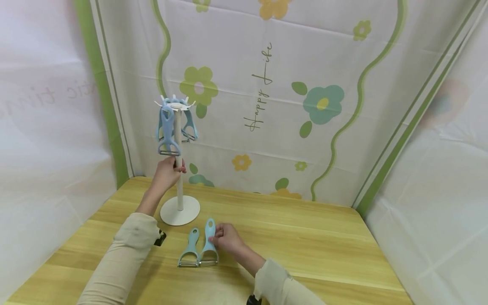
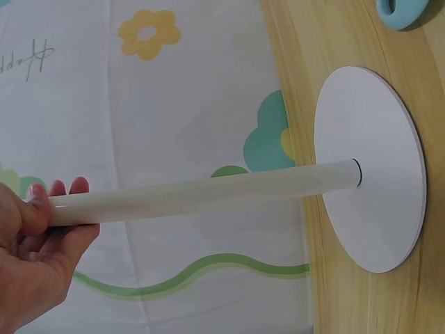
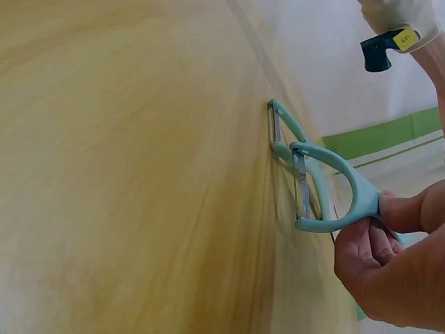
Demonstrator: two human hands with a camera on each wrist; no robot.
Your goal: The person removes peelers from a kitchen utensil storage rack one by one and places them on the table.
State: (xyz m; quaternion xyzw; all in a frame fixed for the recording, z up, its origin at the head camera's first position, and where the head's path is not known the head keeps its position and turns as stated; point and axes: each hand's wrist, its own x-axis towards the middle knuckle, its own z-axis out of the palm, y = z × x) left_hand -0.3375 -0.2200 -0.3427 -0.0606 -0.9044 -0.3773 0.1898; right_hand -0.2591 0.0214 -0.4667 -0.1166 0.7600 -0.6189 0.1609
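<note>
My left hand (image 1: 167,171) grips the white pole (image 2: 201,195) of a stand, below its top. Several blue peelers (image 1: 167,131) hang from the hooks (image 1: 177,104) up there. In the left wrist view the fingers and thumb wrap the pole above its round white base (image 2: 368,209). My right hand (image 1: 228,238) pinches the handle of a light-blue peeler (image 3: 341,184) between thumb and fingers. Its blade end points toward me in the head view. Just left of it, a second blue-green peeler (image 1: 192,241) lies on the table, the two heads side by side.
The wooden table (image 1: 305,237) spreads to the right of the peelers. A white cloth (image 1: 228,84) printed with flowers and green lines hangs behind it, with more white cloth (image 1: 450,169) along the sides. The stand's base sits near the table's back left.
</note>
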